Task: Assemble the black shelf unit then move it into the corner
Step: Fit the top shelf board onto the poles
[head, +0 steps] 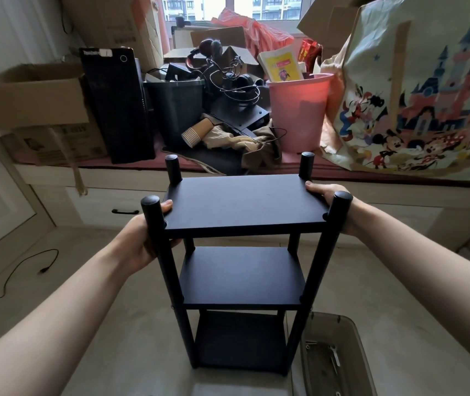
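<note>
**A:** And there it was, the black shelf unit [242, 252] standing upright on the pale floor [99, 324], all three boards seated between four posts. Assembly looked finished from that angle, wouldn't you say?

**B:** It looked that way. The top shelf [245, 204], the middle one and the bottom one all sat level, and the post caps were on. No loose parts showed on the frame itself.

**A:** What about the hands?

**B:** The left hand [145, 238] was wrapped around the near left post just under the top board, thumb resting on the board's edge. The right hand [331, 201] clasped the right edge of that board behind the near right post, though the post hid most of its fingers.

**A:** So a two-handed hold, ready for a lift.

**B:** That was the reading. The move was what remained. The unit stood mid-floor, in front of the cluttered window ledge [371, 178] with its pink bucket [299, 115] and cartoon bag [416, 104], not in any corner.

**A:** And that clear bin [339, 355] at lower right?

**B:** Just beside the unit's base, with some small hardware lying in it. Whether the feet were off the floor, the view could not settle.
</note>
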A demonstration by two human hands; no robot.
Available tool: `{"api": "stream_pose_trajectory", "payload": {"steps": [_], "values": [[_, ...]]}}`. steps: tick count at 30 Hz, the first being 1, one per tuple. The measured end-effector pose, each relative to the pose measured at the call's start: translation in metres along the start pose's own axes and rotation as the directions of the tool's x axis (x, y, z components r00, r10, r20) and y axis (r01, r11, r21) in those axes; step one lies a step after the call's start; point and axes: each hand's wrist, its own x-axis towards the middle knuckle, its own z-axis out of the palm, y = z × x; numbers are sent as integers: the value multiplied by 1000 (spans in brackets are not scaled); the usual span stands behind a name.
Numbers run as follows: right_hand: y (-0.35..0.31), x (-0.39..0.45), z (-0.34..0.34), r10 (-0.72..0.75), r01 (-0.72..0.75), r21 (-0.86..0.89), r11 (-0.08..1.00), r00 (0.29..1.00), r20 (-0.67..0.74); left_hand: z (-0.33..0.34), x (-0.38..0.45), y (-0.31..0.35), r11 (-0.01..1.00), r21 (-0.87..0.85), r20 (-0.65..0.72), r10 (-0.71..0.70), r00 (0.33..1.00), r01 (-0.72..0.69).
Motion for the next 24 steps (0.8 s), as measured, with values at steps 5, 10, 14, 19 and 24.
{"api": "stream_pose_trajectory", "payload": {"steps": [5, 10, 14, 19, 24], "values": [[6, -9, -5, 37, -35, 142, 989, 999, -8, 0, 1, -1, 999, -9, -34, 32, 999, -32], [19, -26, -15, -9, 33, 189, 981, 992, -124, 5, 0, -5, 994, -31, -149, 97, 984, -102], [25, -37, -8, -37, 78, 128, 989, 954, -299, 13, -8, -13, 987, -18, -237, 154, 959, -162], [34, -63, 22, -86, 133, 135, 982, 947, -308, 31, -23, -23, 981, -10, -410, 174, 895, -196], [50, -100, 69, -141, 144, 110, 983, 989, -36, 58, -42, -40, 979, -109, -425, 112, 898, -174]]}}
